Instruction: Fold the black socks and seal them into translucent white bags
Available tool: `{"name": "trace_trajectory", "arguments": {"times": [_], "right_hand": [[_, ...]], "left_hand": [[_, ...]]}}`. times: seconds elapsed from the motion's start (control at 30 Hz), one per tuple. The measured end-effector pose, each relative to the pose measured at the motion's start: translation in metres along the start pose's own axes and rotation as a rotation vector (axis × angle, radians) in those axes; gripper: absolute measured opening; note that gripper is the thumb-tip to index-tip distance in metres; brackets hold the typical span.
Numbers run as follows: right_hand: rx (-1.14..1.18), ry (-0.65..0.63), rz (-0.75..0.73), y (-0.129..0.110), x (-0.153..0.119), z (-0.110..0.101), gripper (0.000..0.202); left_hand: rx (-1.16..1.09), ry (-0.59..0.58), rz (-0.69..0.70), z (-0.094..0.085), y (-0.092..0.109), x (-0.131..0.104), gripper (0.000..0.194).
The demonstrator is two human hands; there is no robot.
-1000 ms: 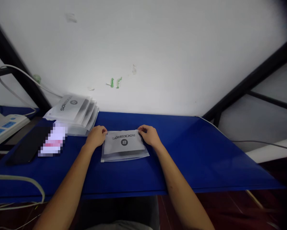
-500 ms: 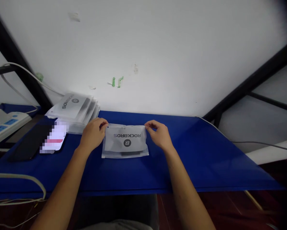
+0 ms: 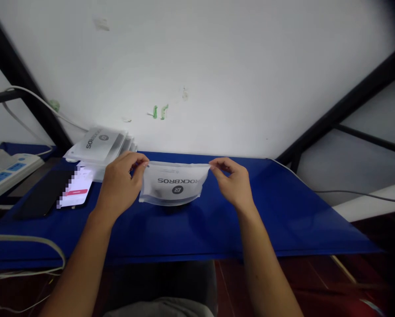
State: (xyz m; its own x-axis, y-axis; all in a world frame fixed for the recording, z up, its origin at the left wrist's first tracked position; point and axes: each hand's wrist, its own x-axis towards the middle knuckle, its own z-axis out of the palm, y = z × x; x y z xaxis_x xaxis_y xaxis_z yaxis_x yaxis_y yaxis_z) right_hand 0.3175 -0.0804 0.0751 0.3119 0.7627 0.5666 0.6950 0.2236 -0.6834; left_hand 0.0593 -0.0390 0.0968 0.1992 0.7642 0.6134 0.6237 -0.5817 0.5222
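Frosted grey plastic zip pouch (image 3: 175, 185), lifted off blue table (image 3: 283, 220) since earlier; left hand (image 3: 119, 185) and right hand (image 3: 235, 185) pinched its top corners, keeping it taut.

frosted grey pouch (image 3: 174, 185) with black lettering, over blue table cover (image 3: 283, 220)

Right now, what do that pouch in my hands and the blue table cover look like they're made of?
The pouch looks like frosted, semi-translucent soft plastic film: it sags between the left hand and right hand, and a dark shape shows through it. The blue cover looks like a smooth, slightly glossy sheet, maybe plastic; it shows a faint sheen.
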Motion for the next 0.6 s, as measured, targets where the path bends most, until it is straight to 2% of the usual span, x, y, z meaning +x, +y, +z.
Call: {"name": "trace_trajectory", "arguments": {"times": [0.13,0.3,0.4,0.5,0.6], "right_hand": [[0.032,0.121,-0.039,-0.013,0.008,0.000,0.010],[0.097,0.298,-0.156,-0.035,0.024,0.000,0.007],[0.125,0.335,-0.222,-0.047,0.034,0.001,0.006],[0.141,0.315,-0.240,-0.052,0.040,0.004,0.007],[0.142,0.260,-0.192,-0.044,0.040,0.011,0.010]], "left_hand": [[0.004,0.119,0.038,-0.006,0.008,0.003,0.011],[-0.007,0.352,0.068,-0.016,0.025,0.007,0.011],[-0.018,0.484,0.036,-0.023,0.036,0.012,0.009],[-0.009,0.505,-0.063,-0.026,0.039,0.018,0.011],[0.035,0.463,-0.197,-0.021,0.026,0.021,0.013]]}}
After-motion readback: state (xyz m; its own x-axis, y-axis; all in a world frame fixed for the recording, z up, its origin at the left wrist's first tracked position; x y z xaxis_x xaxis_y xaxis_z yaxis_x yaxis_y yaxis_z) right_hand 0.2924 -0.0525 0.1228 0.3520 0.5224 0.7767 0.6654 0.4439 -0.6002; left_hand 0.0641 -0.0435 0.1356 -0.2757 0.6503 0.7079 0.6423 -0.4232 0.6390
